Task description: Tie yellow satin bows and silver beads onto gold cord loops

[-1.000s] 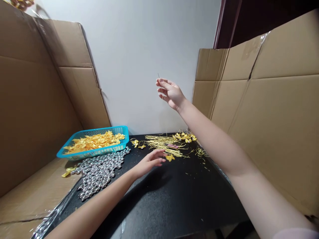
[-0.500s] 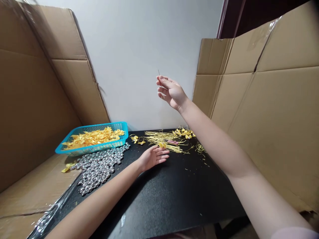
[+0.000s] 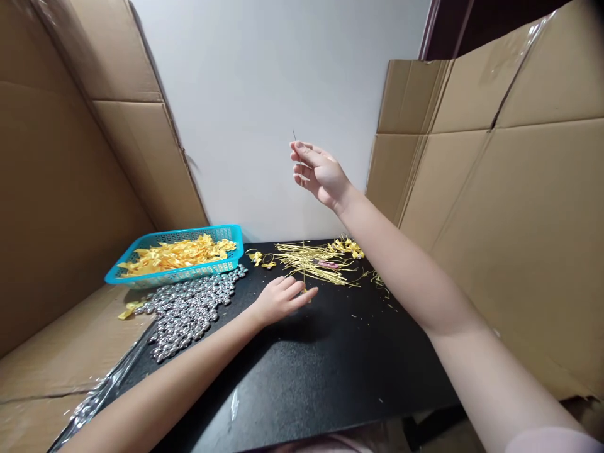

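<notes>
My right hand (image 3: pixel 318 173) is raised in front of the white wall, its fingers pinched on a thin needle (image 3: pixel 295 137) that points up. A fine thread seems to hang from it toward the table. My left hand (image 3: pixel 279 299) rests low on the black table (image 3: pixel 330 371), fingers curled and pinching a small yellow bow (image 3: pixel 306 291) beside a heap of gold threads (image 3: pixel 314 263). More yellow bows (image 3: pixel 348 246) lie at the far right of that heap.
A blue basket (image 3: pixel 141 277) full of yellow ribbon bows stands at the back left. In front of it lies a pile of several silver beads (image 3: pixel 189 311). Cardboard walls (image 3: pixel 519 207) rise on both sides, and clear plastic wrap (image 3: pixel 94 402) edges the table's left.
My left hand has gone from flat and spread to curled, pinching a yellow bow and drawing it toward me. My right hand has stayed up with the needle, drifting slightly left.
</notes>
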Available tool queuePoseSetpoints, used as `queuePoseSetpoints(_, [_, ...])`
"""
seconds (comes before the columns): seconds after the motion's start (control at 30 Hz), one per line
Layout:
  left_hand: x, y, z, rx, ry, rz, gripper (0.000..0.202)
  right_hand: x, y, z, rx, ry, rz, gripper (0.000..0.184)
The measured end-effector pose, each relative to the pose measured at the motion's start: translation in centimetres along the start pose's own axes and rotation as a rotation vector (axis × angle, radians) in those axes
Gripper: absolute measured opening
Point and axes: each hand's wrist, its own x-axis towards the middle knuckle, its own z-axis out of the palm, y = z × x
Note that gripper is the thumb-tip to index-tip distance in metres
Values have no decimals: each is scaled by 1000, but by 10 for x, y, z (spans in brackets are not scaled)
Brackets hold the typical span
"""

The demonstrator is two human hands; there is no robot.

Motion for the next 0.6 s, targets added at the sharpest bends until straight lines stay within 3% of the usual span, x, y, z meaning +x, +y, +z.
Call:
queuePoseSetpoints(0.1, [17, 5, -1, 16, 42, -21, 15, -1, 1, 1, 33, 1, 10, 18])
queuePoseSetpoints(0.2, [23, 12, 4, -16, 157, -83, 18, -4, 5, -2, 59, 6, 24, 16])
queuePoseSetpoints(0.27, [16, 20, 10, -62, 235, -141, 20, -9, 10, -6, 68, 23, 53, 13])
queuePoseSetpoints(0.37, [-5, 38, 19, -162, 235, -233, 24, -26, 24, -14, 56, 60, 116, 12])
queuePoseSetpoints(0.47, [-30, 55, 27, -484, 220, -472, 28, -64, 45, -20, -3, 71, 121, 14])
queuePoseSetpoints(0.6, [-55, 67, 36, -768, 210, -742, 33, -149, 75, -19, -183, -14, 201, 20])
